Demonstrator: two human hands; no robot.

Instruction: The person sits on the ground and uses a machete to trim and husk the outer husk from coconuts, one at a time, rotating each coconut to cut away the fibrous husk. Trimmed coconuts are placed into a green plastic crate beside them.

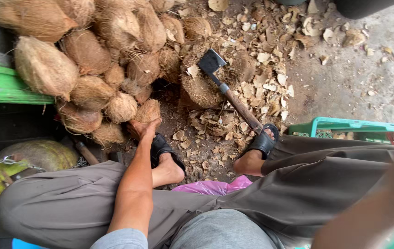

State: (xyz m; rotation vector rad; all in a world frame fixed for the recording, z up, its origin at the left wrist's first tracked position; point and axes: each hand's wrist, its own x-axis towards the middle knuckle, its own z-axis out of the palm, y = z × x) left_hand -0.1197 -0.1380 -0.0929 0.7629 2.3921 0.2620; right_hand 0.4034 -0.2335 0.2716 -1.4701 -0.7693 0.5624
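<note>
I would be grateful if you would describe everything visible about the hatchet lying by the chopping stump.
The hatchet has a dark, squarish metal head, a short grey metal collar and a brown wooden handle. Its head rests on top of the fibrous, worn stump, blade end toward the coconut pile. The handle slants down to the right, its end reaching the person's sandalled foot. No hand holds it; the left hand reaches to the coconuts instead. Husk chips lie around it.

A hatchet [227,87] with a wooden handle rests with its dark blade on a worn chopping stump [201,85]. Husk chips [261,60] litter the concrete floor [367,64] around it. A teal plastic crate [358,127] stands at the right, a green board [3,85] at the left, and a pink plastic bag [213,186] lies between the black sandals [263,140].
</note>
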